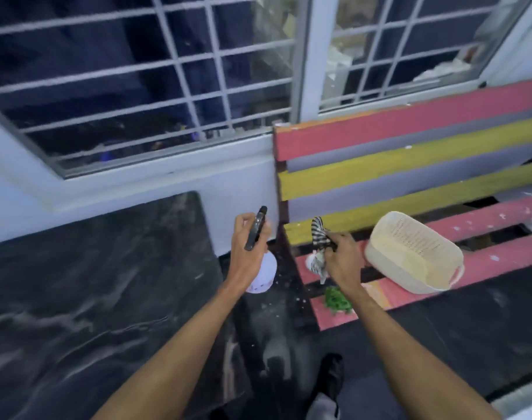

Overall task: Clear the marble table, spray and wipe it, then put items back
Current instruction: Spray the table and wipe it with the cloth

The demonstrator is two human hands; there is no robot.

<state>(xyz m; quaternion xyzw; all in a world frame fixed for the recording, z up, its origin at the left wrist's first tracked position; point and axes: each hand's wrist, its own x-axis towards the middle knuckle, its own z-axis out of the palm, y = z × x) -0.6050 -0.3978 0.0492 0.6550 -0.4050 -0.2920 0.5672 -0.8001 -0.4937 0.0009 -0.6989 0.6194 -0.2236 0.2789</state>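
Your left hand [247, 247], near the centre of the frame, has its fingers closed around a spray bottle [263, 269] with a black trigger head and a white body, held over the gap between the marble surface [92, 292] and the bench [410, 165]. Your right hand [343, 259], just right of centre, has its fingers pinched shut on a black-and-white striped cloth [319, 247], which hangs bunched above the bench's lower slats. The dark, white-veined marble surface fills the lower left of the frame. The bench, painted in pink and yellow slats, fills the right side. On it, right of your right hand, a cream perforated basket [413, 253] lies tilted. A small green leafy clump [337, 301] sits on the front pink slat beneath your right wrist. A barred window [143, 86] spans the top of the frame.
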